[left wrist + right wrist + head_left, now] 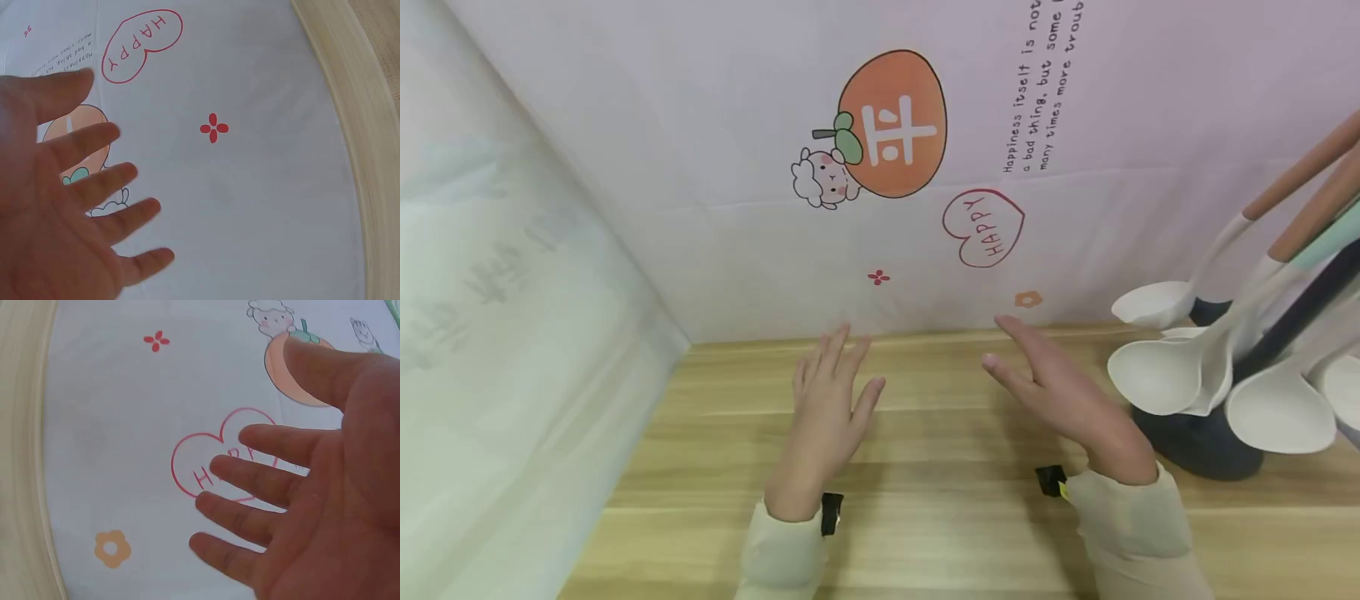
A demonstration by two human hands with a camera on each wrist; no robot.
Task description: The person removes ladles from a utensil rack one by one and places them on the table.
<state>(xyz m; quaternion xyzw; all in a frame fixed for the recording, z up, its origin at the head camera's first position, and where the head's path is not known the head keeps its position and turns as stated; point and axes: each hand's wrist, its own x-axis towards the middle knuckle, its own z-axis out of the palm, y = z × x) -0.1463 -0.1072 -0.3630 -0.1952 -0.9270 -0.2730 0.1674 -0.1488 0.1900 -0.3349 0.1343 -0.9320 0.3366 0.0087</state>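
Note:
My left hand [829,404] is held over the wooden table [925,475], its fingers spread and pointing at the white printed cloth [737,258] behind. Nothing is in it; the left wrist view shows the bare palm [56,231]. To the right, my right hand [1067,392] also hovers over the table with thumb and fingers straight and apart. Its palm [337,519] is empty in the right wrist view. Nearest to this hand are white ladles and spoons [1156,377], standing heads down about a dark round base [1202,446].
The utensils' brown handles [1300,179] lean up toward the right edge, beside a black one [1307,308]. The back cloth bears an orange fruit drawing [925,83] and a red heart [1000,204]. Another white cloth [512,333] hangs along the left side.

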